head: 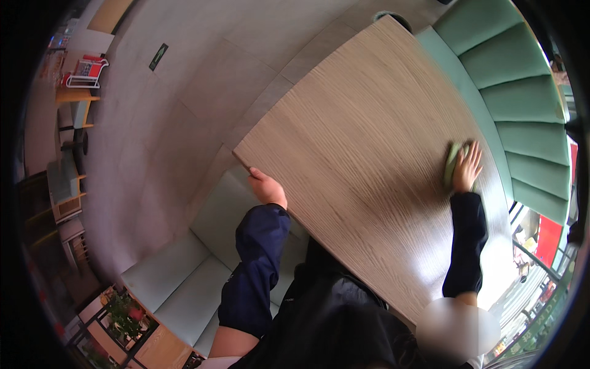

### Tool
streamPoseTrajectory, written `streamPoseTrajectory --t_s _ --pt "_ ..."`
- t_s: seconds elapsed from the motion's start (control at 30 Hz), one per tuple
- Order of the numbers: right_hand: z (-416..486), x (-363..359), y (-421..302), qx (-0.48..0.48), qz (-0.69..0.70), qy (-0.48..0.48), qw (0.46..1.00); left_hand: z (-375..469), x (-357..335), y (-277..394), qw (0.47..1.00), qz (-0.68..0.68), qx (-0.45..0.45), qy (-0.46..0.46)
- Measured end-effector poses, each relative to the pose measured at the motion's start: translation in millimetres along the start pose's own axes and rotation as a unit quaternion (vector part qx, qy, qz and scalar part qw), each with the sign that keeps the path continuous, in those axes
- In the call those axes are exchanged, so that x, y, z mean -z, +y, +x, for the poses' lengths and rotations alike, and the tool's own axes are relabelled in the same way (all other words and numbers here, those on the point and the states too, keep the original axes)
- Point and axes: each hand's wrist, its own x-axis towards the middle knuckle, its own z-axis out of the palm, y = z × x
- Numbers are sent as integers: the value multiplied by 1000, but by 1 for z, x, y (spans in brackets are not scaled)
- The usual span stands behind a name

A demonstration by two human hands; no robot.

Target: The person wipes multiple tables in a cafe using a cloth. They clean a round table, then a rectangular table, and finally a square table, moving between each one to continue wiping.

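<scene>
A wood-grain table top (350, 124) spreads out before me. My right hand (467, 167) lies flat, fingers extended, on a green cloth (452, 166) near the table's far right edge; the palm covers part of the cloth. At the left corner of the table, my left hand (268, 186) grips the table's edge, with the thumb on the rim and the other fingers hidden. Dark sleeve covers are on both forearms.
A green padded bench (516, 55) runs along the table's right side. Another padded bench (179, 272) is at lower left, beside a planter with greenery (126, 318). Tiled floor (198, 83) with a green arrow sign lies left; a window is at right.
</scene>
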Motion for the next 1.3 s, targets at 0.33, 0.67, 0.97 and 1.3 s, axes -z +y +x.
streamPoseTrajectory --t_s 0.33,0.67,0.97,1.3 --pt "101 17 -275 276 -95 97 951 -1 6 -2 988 -142 21 -56" --pt "-219 92 -294 540 151 -151 814 29 36 -38 888 -381 142 -212" --pt "-105 76 -415 551 214 -73 803 105 12 -7 857 -451 135 -209" --pt "44 60 -405 458 209 -39 863 83 12 30 911 -353 111 -185"
